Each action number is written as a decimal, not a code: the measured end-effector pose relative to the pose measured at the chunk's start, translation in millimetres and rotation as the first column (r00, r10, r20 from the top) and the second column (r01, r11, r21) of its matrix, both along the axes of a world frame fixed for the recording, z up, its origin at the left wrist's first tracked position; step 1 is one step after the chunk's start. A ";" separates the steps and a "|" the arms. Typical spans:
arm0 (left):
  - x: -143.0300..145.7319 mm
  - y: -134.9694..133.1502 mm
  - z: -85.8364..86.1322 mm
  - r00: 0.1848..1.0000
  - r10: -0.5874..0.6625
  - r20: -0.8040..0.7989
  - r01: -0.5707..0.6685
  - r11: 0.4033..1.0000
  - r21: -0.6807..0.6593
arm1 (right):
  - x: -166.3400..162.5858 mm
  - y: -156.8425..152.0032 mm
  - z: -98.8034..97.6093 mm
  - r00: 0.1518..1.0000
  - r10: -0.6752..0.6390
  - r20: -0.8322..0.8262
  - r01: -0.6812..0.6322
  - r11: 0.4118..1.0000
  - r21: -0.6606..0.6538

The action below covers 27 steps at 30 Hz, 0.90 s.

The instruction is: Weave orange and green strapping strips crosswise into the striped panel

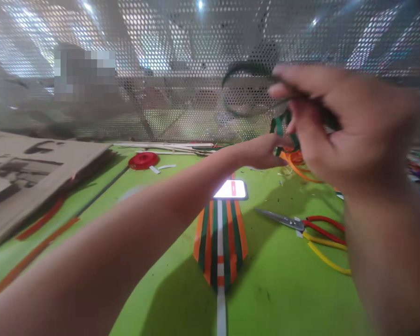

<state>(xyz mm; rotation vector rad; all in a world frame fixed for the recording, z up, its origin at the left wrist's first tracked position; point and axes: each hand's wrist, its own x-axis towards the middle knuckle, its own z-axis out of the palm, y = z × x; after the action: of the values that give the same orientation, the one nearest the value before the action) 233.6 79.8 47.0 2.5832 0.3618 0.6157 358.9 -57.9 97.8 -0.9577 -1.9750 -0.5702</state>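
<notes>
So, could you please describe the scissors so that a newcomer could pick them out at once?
Look at the green tabletop, then at the orange-and-green striped piece near its middle. The scissors lie right of that piece, tips pointing left, handles reaching toward the right forearm. One red handle and one yellow handle set them apart.

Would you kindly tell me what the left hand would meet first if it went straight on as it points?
Probably the orange strips just beyond the left hand, though depth is unclear and the right hand partly hides that spot.
</notes>
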 end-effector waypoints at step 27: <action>-176.7 -21.9 -110.8 0.849 0.479 -0.225 -0.528 0.787 -0.320 | 31.8 22.6 -139.8 0.836 -0.464 0.294 0.529 0.823 -0.205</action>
<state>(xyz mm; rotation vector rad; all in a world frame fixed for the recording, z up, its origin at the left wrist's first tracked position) 56.9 57.9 -63.8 2.1547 1.1322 0.4860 390.8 -35.3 -42.0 -1.6875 -2.0412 -0.7293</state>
